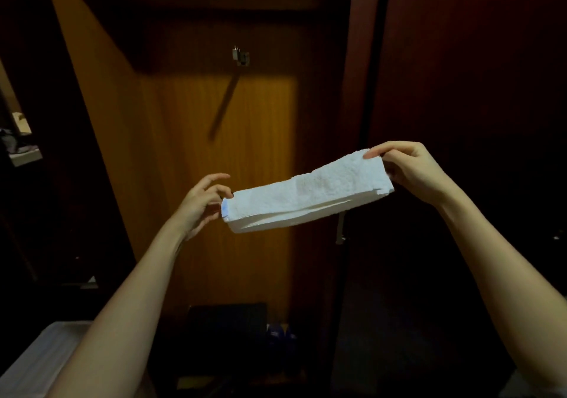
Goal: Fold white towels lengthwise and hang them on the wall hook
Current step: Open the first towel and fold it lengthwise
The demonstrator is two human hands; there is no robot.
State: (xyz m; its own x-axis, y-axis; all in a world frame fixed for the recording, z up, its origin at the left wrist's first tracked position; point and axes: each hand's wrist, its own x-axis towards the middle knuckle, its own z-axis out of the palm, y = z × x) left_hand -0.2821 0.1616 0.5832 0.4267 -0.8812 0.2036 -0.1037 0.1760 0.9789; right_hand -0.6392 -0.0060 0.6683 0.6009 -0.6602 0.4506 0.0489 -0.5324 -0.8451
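Note:
A white towel (306, 193), folded into a long narrow strip, is stretched in the air between my hands, its right end higher than its left. My left hand (201, 204) pinches the left end with thumb and fingers. My right hand (408, 167) pinches the right end, fingers curled over its top edge. A small metal wall hook (241, 56) sits on the wooden panel above and behind the towel, with nothing hanging on it.
The lit wooden wall panel (221, 152) faces me. A dark door with a handle (340, 229) stands to the right. A pale container (40, 357) sits at the lower left, a dark object (227, 324) lies on the floor, and a cluttered shelf (21, 146) is at far left.

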